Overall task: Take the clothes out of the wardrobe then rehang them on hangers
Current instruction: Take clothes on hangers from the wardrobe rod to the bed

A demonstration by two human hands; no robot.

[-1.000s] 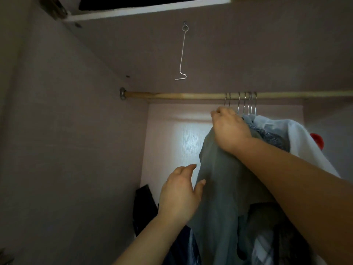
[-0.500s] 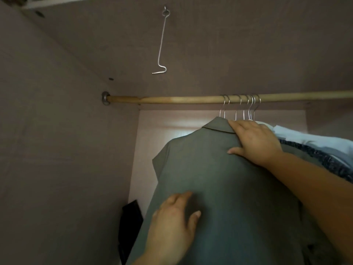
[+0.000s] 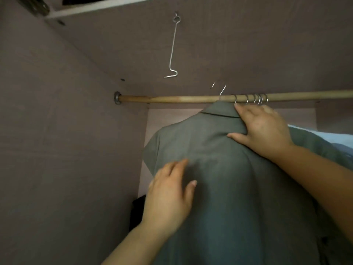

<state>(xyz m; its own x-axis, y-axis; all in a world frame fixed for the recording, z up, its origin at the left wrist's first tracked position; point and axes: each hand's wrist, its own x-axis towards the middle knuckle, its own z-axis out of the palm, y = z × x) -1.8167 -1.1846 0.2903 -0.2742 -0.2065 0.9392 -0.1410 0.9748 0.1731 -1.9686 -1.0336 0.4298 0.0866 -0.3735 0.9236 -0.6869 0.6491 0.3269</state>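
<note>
A grey-green collared shirt point(image 3: 225, 188) on a wire hanger fills the middle of the wardrobe. Its hanger hook point(image 3: 222, 91) stands above and in front of the wooden rail point(image 3: 181, 99), off it. My right hand point(image 3: 261, 129) grips the shirt at the collar, thumb pressed into the cloth. My left hand point(image 3: 170, 194) rests flat on the shirt's back with straight fingers. Several more wire hooks point(image 3: 254, 99) hang on the rail just right of the collar, with pale clothes point(image 3: 328, 136) below them at the right edge.
A bent wire hook point(image 3: 172, 48) dangles from the wardrobe ceiling above the rail. The left wardrobe wall point(image 3: 57, 150) is close. A dark garment point(image 3: 138, 209) lies low at the back, left of the shirt. A white shelf edge point(image 3: 95, 8) shows at the top.
The shirt's hanger hook has come up off the rail and moved left. My right hand has stayed on the collar, my left on the back.
</note>
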